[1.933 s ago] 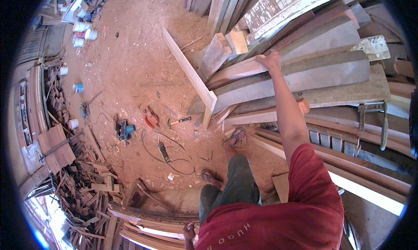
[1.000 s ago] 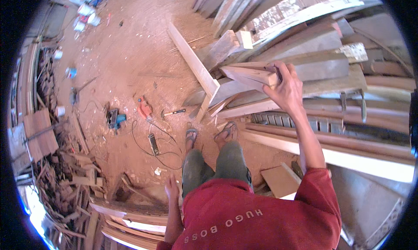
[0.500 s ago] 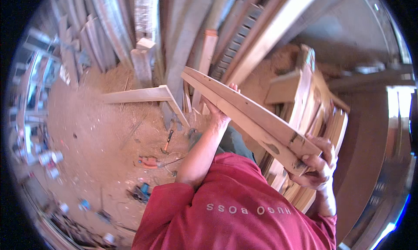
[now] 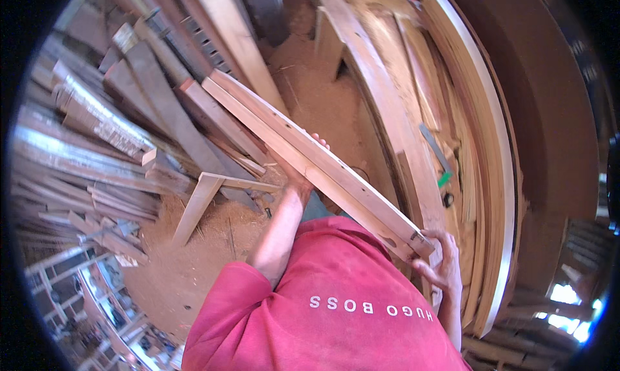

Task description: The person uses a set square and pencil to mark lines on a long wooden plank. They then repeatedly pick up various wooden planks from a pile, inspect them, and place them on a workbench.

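A long wooden beam (image 4: 318,159) with a stepped or grooved side slants across in front of my red shirt. My left hand (image 4: 297,175) supports it from below near its middle, with some fingertips showing over the far edge. At the near right end, my right hand (image 4: 445,262) grips the wood, thumb on one side and fingers on the other. Dark marks show on the face by that end. Beyond the beam's right end stands a bench (image 4: 413,154) bearing boards.
On the bench lie a green-handled tool (image 4: 444,179) and several long boards (image 4: 481,151). Timber (image 4: 97,106) is piled at the far left. An angled wooden piece (image 4: 197,206) stands on the sawdust-covered floor (image 4: 161,267). A brown panel (image 4: 542,106) rises at right.
My view has turned right, bringing more of the bench into sight, while the hammer and other floor tools have left it. Both hands still hold the beam.
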Demonstrator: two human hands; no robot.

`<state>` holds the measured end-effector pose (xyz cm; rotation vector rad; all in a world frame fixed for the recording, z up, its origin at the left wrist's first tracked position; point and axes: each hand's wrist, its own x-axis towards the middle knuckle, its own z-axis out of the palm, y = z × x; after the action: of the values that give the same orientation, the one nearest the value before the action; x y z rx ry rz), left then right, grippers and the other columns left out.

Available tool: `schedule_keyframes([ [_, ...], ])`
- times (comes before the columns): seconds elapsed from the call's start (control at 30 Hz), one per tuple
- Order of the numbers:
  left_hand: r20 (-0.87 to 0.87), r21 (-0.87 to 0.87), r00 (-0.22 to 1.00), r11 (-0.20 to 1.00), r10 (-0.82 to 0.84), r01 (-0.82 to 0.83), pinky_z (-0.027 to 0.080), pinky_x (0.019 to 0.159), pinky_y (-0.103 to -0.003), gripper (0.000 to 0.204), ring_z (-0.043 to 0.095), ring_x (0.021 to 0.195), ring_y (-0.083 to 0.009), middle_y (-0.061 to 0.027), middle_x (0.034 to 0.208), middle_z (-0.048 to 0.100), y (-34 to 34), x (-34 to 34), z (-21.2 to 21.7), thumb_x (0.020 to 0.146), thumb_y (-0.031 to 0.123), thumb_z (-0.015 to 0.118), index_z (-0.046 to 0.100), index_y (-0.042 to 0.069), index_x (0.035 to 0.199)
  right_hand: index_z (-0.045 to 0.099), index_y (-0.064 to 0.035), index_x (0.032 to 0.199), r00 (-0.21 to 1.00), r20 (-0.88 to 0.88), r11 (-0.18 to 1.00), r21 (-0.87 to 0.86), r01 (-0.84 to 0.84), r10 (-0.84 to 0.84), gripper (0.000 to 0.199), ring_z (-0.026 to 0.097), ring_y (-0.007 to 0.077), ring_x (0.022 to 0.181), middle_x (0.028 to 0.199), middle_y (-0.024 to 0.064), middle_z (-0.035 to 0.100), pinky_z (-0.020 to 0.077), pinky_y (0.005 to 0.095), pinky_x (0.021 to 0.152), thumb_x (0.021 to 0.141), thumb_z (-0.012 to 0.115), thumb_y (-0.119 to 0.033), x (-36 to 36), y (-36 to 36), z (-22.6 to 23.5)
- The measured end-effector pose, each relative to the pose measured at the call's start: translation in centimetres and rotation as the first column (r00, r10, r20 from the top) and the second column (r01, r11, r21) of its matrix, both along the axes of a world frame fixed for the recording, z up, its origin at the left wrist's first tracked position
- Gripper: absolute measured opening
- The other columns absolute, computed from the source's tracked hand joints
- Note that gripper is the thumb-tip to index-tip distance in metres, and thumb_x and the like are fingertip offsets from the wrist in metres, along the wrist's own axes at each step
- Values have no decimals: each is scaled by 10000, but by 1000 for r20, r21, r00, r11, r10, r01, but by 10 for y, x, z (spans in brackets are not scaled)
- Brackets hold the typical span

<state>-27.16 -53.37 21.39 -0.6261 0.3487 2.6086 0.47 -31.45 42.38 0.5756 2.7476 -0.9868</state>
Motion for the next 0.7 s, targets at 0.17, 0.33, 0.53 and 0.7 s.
schedule_keyframes([
  [0.17, -109, -144, 965, 964, -238, 221, 546, 800, -476, 920, 652, 821, -342, -170, 919, 646, 66, 68, 39, 811, 905, 251, 578, 105, 1127, 547, -42, 1282, 992, 27, 992, -14, 124, -124, 633, 534, 369, 1213, 1259, 189, 602, 425, 457, 1018, 855, 691, -488, 45, 19, -11],
  [0.33, -211, -206, 865, 885, -456, 417, 540, 790, -475, 960, 648, 832, -338, -167, 925, 631, 132, 144, 65, 799, 923, 197, 523, 102, 1175, 423, -46, 1441, 983, 39, 977, -109, 185, -181, 741, 473, 388, 1316, 1371, 235, 528, 382, 447, 1100, 902, 630, -510, 84, 23, -29],
  [0.53, -304, -153, 682, 741, -665, 654, 528, 879, -482, 975, 639, 955, -338, -177, 1073, 619, 189, 204, 90, 807, 912, 220, 497, 98, 1266, 409, -47, 1469, 925, -30, 875, -339, 347, -379, 966, 513, 371, 1301, 1402, 242, 522, 404, 452, 1093, 729, 800, -528, 145, 31, -65],
  [0.7, -554, -227, 532, 731, -641, 644, 489, 994, -483, 871, 571, 1154, -296, -173, 1328, 524, 225, 245, 81, 862, 698, 585, 394, 29, 1386, 541, 1, 1370, 731, -91, 645, -553, 527, -676, 814, 598, 244, 1206, 1291, 199, 631, 457, 376, 1036, 697, 882, -305, 196, 31, -80],
])
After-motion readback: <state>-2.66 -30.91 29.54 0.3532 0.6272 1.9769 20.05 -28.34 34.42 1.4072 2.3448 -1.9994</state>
